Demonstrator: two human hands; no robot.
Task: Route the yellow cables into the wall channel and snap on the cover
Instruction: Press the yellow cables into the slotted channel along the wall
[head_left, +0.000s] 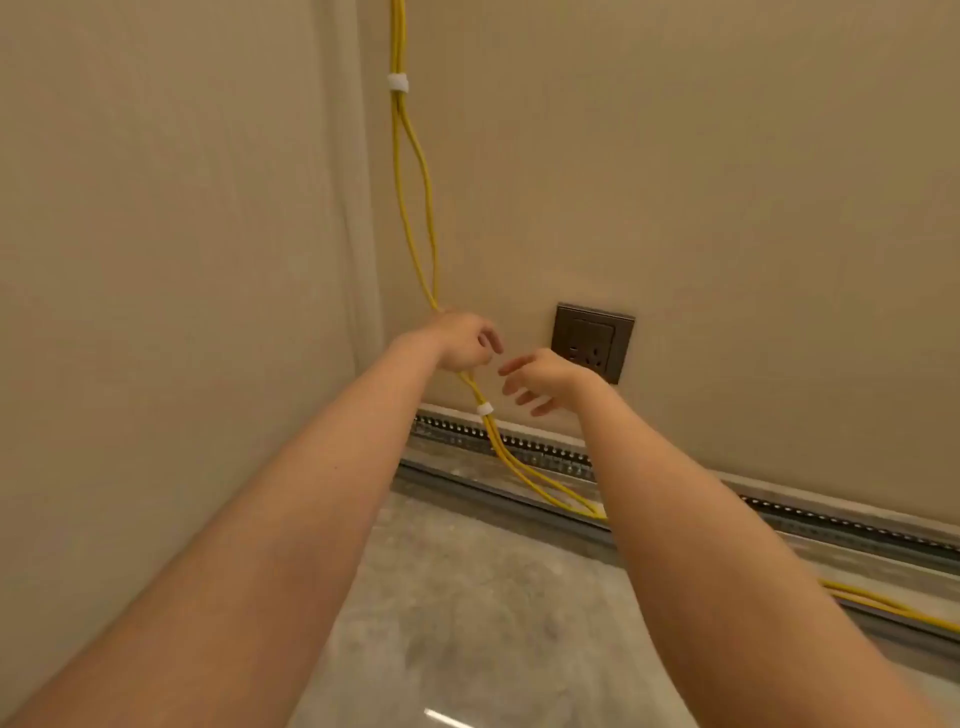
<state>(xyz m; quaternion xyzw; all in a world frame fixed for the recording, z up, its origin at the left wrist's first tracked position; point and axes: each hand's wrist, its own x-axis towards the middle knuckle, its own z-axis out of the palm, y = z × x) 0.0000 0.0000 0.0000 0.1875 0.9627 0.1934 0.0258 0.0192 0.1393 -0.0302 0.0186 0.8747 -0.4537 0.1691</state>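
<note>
1. Bare forearms come in from 7 and 5 o'clock, both stretched toward the room corner; grey concrete floor below them, a bright glare streak near 6.
2. Right hand just right of centre, fingers spread and loosely curled, holding nothing, not touching the cables. It sits in front of the lower left part of the wall socket.
3. Left hand at centre, curled around the yellow cables, gripping them where they leave the wall. Fingertips point toward the right hand; small gap between the two hands.
4. Below the left hand the cables drop toward 5 o'clock, bundled by a white tie, then split into separate strands.
5. Strands reach the metal floor channel along the wall base, pass behind the right forearm, and show again at 4 o'clock lying along the channel's front edge. Whether they sit inside the slot cannot be told.
6. Channel is open, slotted strip with a row of dark holes visible, running from the corner out toward 3–4 o'clock.
7. Dark wall socket on the far wall, just above the channel, right of the cables.
8. Above the left hand the cables climb toward 12, two strands bowing apart, joined by a second white tie near the top edge, then out of frame.
9. Beige walls meet in a corner just left of the cable run.
</note>
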